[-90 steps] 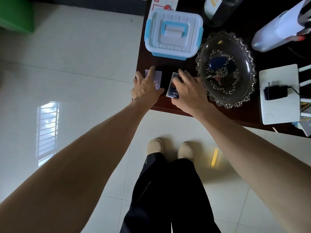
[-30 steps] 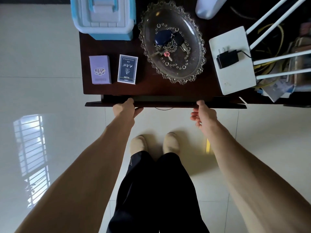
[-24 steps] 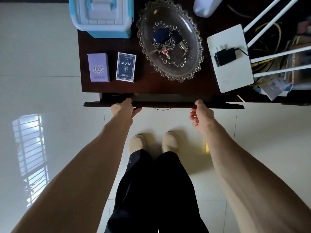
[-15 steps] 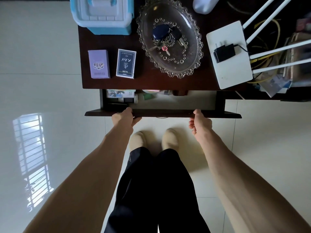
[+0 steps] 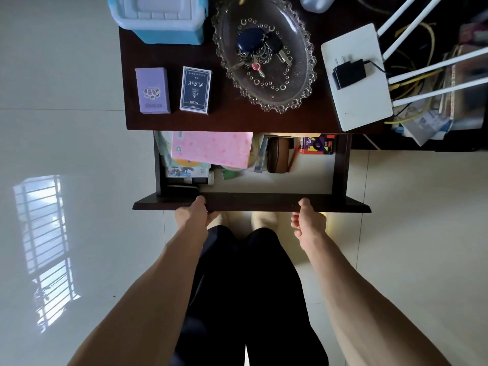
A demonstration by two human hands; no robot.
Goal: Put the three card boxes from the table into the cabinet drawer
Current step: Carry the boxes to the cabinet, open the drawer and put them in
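At nine o'clock, window light glares off the pale tiled floor point(image 5: 66, 154). Moving right, the dark wooden counter point(image 5: 237, 120) fills the top. At its eleven o'clock corner sits a white and blue lidded storage box point(image 5: 158, 19). Just below it lies the purple card box point(image 5: 152, 90), flat, and just beside that, apart from it, the navy card box point(image 5: 195, 89), also flat. Only these two card boxes show on the counter; a third cannot be made out.

Below the counter edge the drawer point(image 5: 250, 203) stands pulled well out. The left hand point(image 5: 194, 215) has its grip on the drawer's front panel, thumb on the top edge, fingers hidden underneath. Inside, at the left, a pink booklet point(image 5: 211, 149) lies tilted over a heap of papers; right of it a brown case point(image 5: 277, 154), then a red and purple pack point(image 5: 318, 145) at the back. The near right part of the drawer floor is bare.

At twelve o'clock, an oval glass dish point(image 5: 303, 83) holds a bunch of keys point(image 5: 257, 51). The right hand point(image 5: 309, 223) meets the front panel with its thumb on top, fingers loosely curled below, holding nothing else.

At two o'clock, a white router point(image 5: 361, 107) carries a black plug adapter point(image 5: 348, 73).
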